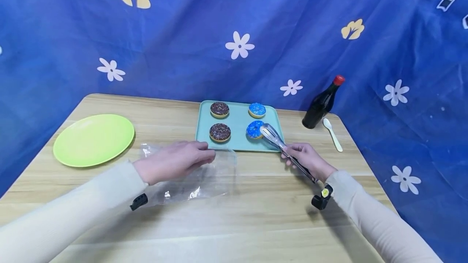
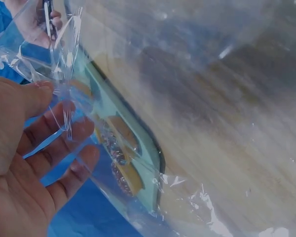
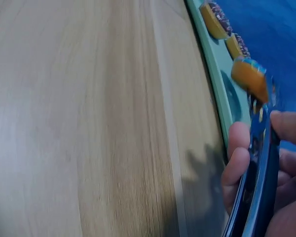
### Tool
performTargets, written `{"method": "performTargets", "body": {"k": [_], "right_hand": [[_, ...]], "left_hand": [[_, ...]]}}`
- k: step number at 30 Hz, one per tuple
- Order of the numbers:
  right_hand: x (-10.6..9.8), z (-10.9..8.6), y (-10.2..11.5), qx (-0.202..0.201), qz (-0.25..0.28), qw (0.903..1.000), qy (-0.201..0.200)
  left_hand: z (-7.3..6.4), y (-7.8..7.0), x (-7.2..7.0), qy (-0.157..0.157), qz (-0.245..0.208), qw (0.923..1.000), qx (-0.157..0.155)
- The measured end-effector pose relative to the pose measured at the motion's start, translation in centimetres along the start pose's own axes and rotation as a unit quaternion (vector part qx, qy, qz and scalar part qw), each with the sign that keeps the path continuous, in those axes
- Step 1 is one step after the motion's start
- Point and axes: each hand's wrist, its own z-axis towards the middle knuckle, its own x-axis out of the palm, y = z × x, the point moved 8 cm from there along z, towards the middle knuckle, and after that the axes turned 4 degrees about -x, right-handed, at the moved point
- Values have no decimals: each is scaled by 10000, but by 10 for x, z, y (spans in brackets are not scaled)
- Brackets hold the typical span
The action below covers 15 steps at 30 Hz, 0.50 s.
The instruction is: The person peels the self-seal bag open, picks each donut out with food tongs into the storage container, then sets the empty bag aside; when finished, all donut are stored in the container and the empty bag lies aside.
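In the head view my left hand (image 1: 177, 160) pinches the edge of a clear plastic bag (image 1: 210, 182); the left wrist view shows the film between thumb and fingers. My right hand (image 1: 308, 159) grips metal tongs (image 1: 279, 144). Their tips hold a blue-iced donut (image 1: 253, 129), which in the right wrist view appears tilted and raised off the tray. A second blue donut (image 1: 257, 110) and two chocolate donuts, one behind (image 1: 219, 109) and one in front (image 1: 220, 132), sit on the mint-green tray (image 1: 237, 121).
A lime-green plate (image 1: 94, 140) lies at the left of the wooden table (image 1: 204, 230). At the back right stands a dark bottle (image 1: 319, 106) with a red cap, and a pale spoon (image 1: 332, 135) lies beside it. Behind the table hangs a blue patterned cloth (image 1: 190, 31).
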Motion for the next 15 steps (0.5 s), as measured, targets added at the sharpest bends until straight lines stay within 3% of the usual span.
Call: {"method": "performTargets", "body": {"k": [8, 15], "right_hand": [[3, -4, 0, 231, 155, 9996, 39], [4, -7, -1, 390, 285, 9988, 89]], "left_hand": [[0, -7, 0, -137, 134, 9997, 161], [2, -8, 5, -61, 102, 9998, 170]]}}
